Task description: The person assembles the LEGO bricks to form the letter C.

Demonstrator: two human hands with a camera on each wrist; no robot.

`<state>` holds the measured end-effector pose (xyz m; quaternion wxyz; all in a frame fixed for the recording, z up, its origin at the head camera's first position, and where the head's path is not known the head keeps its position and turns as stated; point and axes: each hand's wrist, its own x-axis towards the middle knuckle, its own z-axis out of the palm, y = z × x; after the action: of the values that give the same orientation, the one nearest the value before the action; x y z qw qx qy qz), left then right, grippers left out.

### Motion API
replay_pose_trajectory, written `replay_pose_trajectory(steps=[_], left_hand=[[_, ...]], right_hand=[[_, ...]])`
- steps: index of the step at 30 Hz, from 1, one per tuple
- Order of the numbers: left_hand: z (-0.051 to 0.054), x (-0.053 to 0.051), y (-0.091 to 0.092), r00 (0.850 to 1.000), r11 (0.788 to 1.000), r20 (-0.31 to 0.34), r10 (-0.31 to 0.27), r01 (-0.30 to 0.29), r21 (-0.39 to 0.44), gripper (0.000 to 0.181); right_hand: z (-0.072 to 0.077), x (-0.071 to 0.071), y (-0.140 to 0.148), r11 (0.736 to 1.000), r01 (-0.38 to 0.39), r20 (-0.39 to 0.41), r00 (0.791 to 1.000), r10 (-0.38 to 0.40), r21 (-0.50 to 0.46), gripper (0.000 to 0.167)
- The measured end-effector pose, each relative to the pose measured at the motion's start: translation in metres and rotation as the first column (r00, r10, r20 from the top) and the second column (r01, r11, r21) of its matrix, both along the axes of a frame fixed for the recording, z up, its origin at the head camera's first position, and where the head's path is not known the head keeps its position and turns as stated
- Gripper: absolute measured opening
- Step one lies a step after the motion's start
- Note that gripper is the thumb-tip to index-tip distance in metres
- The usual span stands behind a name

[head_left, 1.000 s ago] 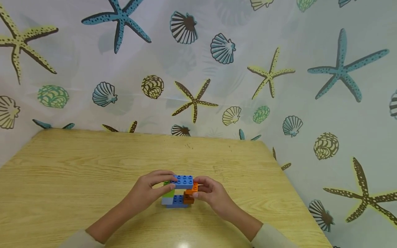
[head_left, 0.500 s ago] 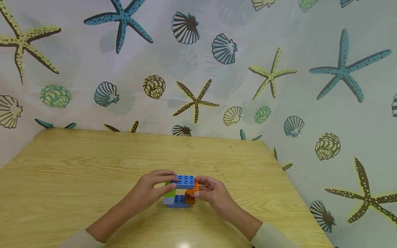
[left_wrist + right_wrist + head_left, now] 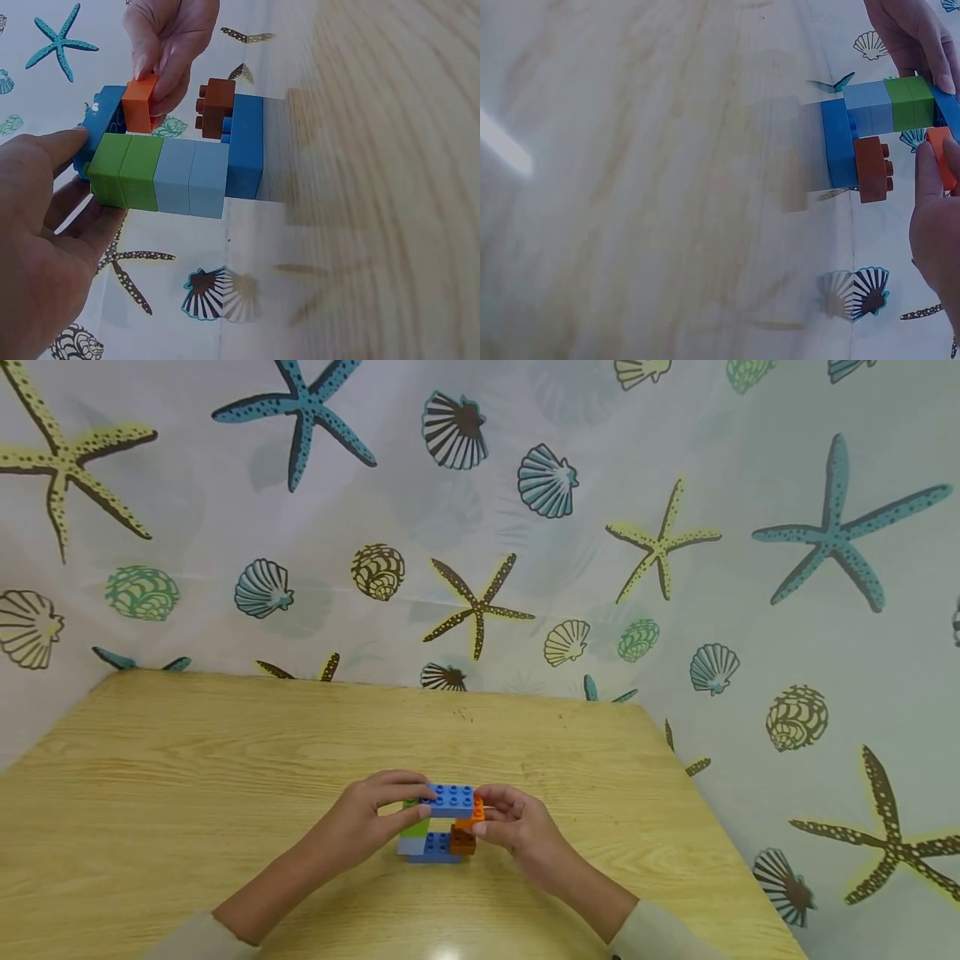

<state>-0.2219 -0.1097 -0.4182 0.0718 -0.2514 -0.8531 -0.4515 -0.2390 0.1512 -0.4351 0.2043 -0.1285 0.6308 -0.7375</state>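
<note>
A small frame of toy building bricks stands on the wooden table. Its base is a long blue brick (image 3: 437,851). On the base's left end sit light blue bricks (image 3: 190,177) with green bricks (image 3: 126,171) above them; a brown brick (image 3: 463,842) is on its right end. Across the top lies another blue brick (image 3: 453,798). My left hand (image 3: 367,818) grips this top brick near its left end, above the green. My right hand (image 3: 527,837) pinches an orange brick (image 3: 139,103) against the top brick's right end. In the left wrist view, a gap separates orange from brown.
The wooden table (image 3: 225,735) spreads around the bricks on every side. Behind it and along its right side hangs a pale cloth (image 3: 480,510) printed with starfish and shells.
The head view has shifted slightly, so everything sits a little further right in it. Both hands and the bricks keep the same arrangement.
</note>
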Motion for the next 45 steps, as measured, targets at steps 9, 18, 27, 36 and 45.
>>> replay_pose_trajectory(steps=[9, 18, 27, 36, 45], left_hand=[[-0.002, -0.001, -0.002, 0.999, 0.999, 0.036, 0.002, -0.003, 0.043, 0.028], [-0.007, 0.005, -0.022, 0.997, 0.988, 0.073, 0.006, -0.017, 0.154, 0.033], [-0.018, 0.009, -0.026, 0.98, 0.97, 0.181, -0.083, 0.038, 0.24, 0.037], [-0.018, 0.006, -0.018, 0.987, 0.975, 0.148, -0.055, 0.021, 0.223, 0.031], [-0.017, -0.011, -0.017, 0.972, 0.987, 0.234, 0.031, -0.067, 0.147, 0.035]], right_hand=[[0.001, 0.001, 0.003, 0.991, 0.015, -0.11, 0.994, 0.0, 0.136, 0.051], [0.009, 0.004, 0.007, 0.992, 0.006, -0.213, 0.977, 0.021, 0.128, 0.05], [0.005, 0.005, 0.006, 0.984, 0.02, -0.231, 0.973, 0.021, 0.175, 0.037], [0.005, 0.001, 0.003, 0.971, 0.075, -0.275, 0.961, -0.011, 0.225, 0.032], [0.007, -0.021, 0.005, 0.929, 0.116, -0.297, 0.955, -0.006, 0.352, 0.036]])
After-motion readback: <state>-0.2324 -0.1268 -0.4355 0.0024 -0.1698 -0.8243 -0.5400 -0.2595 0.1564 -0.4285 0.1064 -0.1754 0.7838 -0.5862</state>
